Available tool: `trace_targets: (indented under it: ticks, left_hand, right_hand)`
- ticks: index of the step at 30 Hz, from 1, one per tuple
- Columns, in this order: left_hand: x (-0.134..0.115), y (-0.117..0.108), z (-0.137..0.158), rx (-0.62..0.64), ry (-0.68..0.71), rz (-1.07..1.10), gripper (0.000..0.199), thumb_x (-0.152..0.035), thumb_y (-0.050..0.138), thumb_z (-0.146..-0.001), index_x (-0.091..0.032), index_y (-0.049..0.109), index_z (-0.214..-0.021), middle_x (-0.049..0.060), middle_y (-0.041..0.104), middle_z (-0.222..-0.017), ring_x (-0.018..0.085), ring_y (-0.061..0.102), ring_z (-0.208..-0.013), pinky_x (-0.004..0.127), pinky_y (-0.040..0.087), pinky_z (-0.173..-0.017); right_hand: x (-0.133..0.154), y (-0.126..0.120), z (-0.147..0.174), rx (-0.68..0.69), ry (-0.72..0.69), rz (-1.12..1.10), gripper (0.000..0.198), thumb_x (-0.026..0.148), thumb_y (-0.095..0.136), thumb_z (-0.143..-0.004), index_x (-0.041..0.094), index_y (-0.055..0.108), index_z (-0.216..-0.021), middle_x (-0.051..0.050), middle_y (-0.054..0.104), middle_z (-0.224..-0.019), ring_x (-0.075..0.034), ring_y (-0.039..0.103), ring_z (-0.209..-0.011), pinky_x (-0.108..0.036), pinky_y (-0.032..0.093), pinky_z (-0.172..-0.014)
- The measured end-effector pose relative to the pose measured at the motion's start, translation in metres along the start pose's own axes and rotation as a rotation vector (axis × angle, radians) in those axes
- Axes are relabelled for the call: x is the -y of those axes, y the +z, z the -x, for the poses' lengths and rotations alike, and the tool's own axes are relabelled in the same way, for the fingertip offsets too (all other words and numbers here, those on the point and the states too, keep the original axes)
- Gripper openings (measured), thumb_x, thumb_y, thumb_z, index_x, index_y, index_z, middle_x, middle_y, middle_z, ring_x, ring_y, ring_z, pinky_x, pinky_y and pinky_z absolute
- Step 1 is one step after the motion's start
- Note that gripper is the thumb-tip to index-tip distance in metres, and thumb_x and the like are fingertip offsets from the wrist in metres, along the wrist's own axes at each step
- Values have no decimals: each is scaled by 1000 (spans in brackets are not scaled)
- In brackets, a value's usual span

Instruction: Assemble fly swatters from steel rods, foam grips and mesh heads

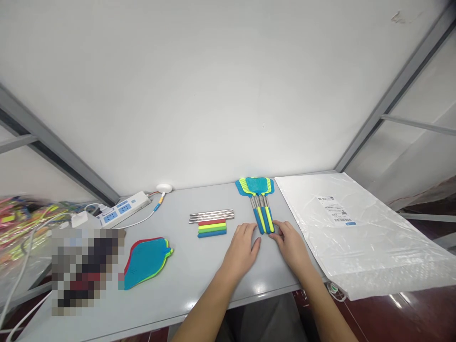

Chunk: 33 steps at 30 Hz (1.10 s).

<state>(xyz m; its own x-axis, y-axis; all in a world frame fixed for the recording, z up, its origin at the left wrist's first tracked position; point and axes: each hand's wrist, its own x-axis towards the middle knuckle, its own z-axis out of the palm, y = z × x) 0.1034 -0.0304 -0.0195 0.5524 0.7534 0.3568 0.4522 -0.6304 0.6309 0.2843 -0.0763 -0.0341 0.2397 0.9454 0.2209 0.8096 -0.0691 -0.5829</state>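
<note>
Several fly swatters lie together on the grey table, their blue and yellow-green mesh heads (257,185) overlapping against the wall. Their metal shafts run down to blue and yellow handles (264,219) that point toward me. My left hand (241,248) rests just left of the handle ends, fingers bent and thumb apart. On the other side, my right hand (291,243) has its fingertips against or very close to the rightmost handle's end. Neither hand is wrapped round a handle. Left of them lie loose metal rods (211,216) and a row of coloured handle grips (212,229).
A stack of loose swatter heads (147,260), blue on top, lies at the left. Behind it are a power strip (123,209) and a white round device (164,188) with cables. A white bubble mailer (359,251) covers the right end, overhanging the edge. A blurred patch hides something at far left.
</note>
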Motion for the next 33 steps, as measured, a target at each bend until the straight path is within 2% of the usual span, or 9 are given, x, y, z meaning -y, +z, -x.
trace_targets:
  ticks: [11, 14, 18, 22, 25, 27, 30, 33]
  left_hand:
    - [-8, -2, 2, 21, 44, -26, 28, -18, 53, -90, -22, 54, -118, 8, 59, -109, 24, 53, -105, 42, 46, -92]
    - [-9, -17, 14, 8, 53, -40, 23, -18, 52, -91, -22, 57, -113, 7, 62, -106, 22, 55, -102, 38, 47, -90]
    - [6, -51, 41, -68, -11, -97, 20, -19, 46, -94, -22, 61, -107, 7, 64, -101, 22, 55, -99, 39, 47, -90]
    - [21, -78, 72, -182, -158, -213, 26, -18, 44, -94, -21, 59, -115, 9, 63, -111, 25, 51, -106, 44, 44, -92]
    - [24, -82, 83, -201, -233, -327, 35, -19, 48, -92, -23, 53, -127, 8, 59, -126, 29, 46, -116, 47, 41, -94]
    - [23, -80, 84, -180, -247, -366, 41, -20, 51, -90, -25, 50, -131, 7, 56, -132, 31, 43, -120, 49, 41, -93]
    - [22, -78, 83, -163, -258, -375, 42, -19, 50, -90, -24, 48, -132, 7, 57, -131, 32, 42, -120, 50, 40, -91]
    - [21, -79, 84, -178, -282, -344, 35, -19, 48, -91, -23, 52, -125, 7, 62, -120, 30, 46, -112, 48, 40, -87]
  right_hand:
    - [-6, 4, 3, -4, -21, 11, 35, 33, 46, -92, 18, 55, -122, -4, 55, -85, -21, 57, -76, -32, 45, -69]
    - [-7, 3, 7, -4, -55, -2, 42, 39, 48, -91, 17, 51, -127, -3, 51, -83, -21, 56, -75, -33, 46, -70]
    - [-1, 8, 15, -89, -100, 4, 46, 47, 51, -89, 19, 52, -125, -3, 50, -82, -21, 54, -75, -34, 46, -69]
    - [30, 17, 7, -94, -203, 0, 35, 46, 44, -93, 22, 60, -111, -5, 54, -87, -21, 56, -76, -33, 45, -69]
    - [71, 30, -21, 27, -349, 56, 33, 43, 40, -96, 22, 61, -112, -8, 56, -97, -22, 59, -84, -33, 45, -75]
    - [100, 43, -47, 159, -429, 166, 33, 37, 38, -97, 20, 61, -113, -9, 57, -101, -21, 60, -83, -32, 43, -71]
    - [133, 67, -86, 243, -493, 194, 27, 30, 43, -95, 21, 65, -108, -8, 59, -101, -19, 60, -79, -30, 41, -70]
    - [149, 88, -115, 318, -528, 204, 21, 27, 52, -91, 22, 70, -100, -6, 60, -96, -17, 60, -74, -28, 39, -68]
